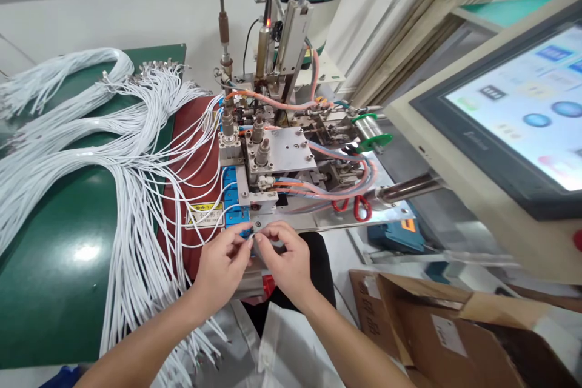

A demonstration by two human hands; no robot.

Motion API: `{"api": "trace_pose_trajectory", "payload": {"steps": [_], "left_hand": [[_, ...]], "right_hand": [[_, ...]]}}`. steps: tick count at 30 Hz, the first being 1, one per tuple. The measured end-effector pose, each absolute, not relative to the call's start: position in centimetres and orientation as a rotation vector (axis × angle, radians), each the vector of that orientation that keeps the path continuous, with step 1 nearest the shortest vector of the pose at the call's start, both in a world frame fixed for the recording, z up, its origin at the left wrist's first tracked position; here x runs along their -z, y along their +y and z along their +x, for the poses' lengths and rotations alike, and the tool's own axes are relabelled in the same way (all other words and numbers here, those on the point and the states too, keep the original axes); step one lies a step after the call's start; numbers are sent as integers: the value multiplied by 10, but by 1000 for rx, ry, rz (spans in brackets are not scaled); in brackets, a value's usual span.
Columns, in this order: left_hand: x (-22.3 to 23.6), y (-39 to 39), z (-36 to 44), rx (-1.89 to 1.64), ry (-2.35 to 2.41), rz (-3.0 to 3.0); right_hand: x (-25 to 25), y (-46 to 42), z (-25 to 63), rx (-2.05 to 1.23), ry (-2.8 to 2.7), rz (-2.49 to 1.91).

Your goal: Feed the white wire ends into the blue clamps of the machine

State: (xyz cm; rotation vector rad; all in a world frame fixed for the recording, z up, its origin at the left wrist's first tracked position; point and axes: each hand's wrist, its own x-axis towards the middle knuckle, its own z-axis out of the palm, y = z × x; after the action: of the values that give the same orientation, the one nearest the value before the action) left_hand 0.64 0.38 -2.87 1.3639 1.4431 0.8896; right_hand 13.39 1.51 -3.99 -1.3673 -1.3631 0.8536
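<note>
At the far left of the frame, white cables [97, 160] sweep across a green table [40, 309]. They are thin, smooth and faintly glossy, gathered in thick, curving bundles. One bundle loops over at the upper left, where many ends carry small, dull metal-coloured tips; another hangs down to the lower centre-left, its strands spread like a loose tassel. From the thick middle, single cables fan out over a dark red mat [188, 167], some crossing a label [204, 216] with a yellow band (its print is partly hidden by them), and reach a bright blue block [233, 194] left of centre.

Just below that block, near the middle of the frame, the left hand [222, 264] has thumb and forefinger brought together on a tiny part [253, 236]. The right hand [285, 257] meets it there, thumb and forefinger pinching the same spot. The part is pale beside something dark, and too small and covered to make out its shape.

Above the hands stands the metal machine [286, 148], with orange and grey tubes. Right of it sits a green-ended spool [368, 128] of silvery wire.
</note>
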Motion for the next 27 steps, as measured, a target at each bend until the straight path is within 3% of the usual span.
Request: {"api": "trace_pose_trajectory", "payload": {"steps": [9,27], "left_hand": [[14,23,-24,-463,1525,1902],[17,32,-32,-531,1471,1900]], "right_hand": [[59,23,137,-1189,-1241,-1452],[71,21,135,-1086,-1303,-1533]]}}
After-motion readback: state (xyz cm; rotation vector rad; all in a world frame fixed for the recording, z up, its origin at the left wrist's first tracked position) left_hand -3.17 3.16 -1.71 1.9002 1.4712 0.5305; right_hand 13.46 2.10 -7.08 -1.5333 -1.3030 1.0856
